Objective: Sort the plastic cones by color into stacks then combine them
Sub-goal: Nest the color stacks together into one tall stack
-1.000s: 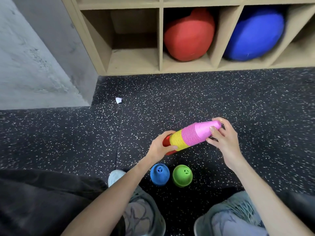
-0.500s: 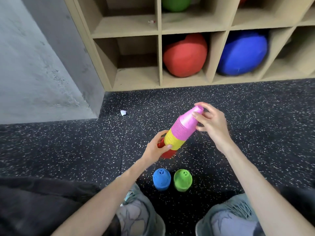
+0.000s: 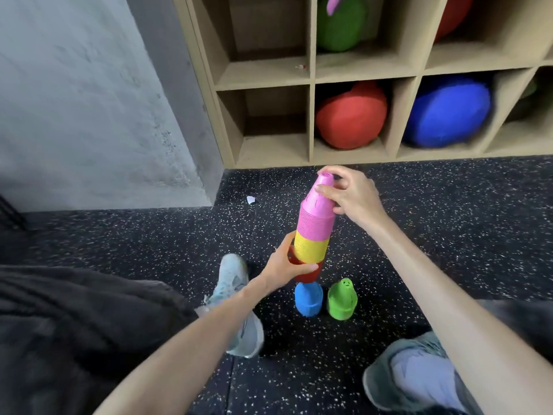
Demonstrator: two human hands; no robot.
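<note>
In the head view, your left hand (image 3: 287,266) grips the red cones (image 3: 308,272) at the bottom of the combined stack (image 3: 315,226), and your right hand (image 3: 348,193) pinches the pink tip near the middle of the frame. The stack's long axis runs almost upright — tip toward the top of the frame, open base toward the bottom. Directly under that base stands the blue stack (image 3: 308,299) on the floor (image 3: 449,235), with the green stack (image 3: 342,301) just beside it to the right. I judge the next move is straight down over blue — your left hand is the nearer one, so keep the base centred.
</note>
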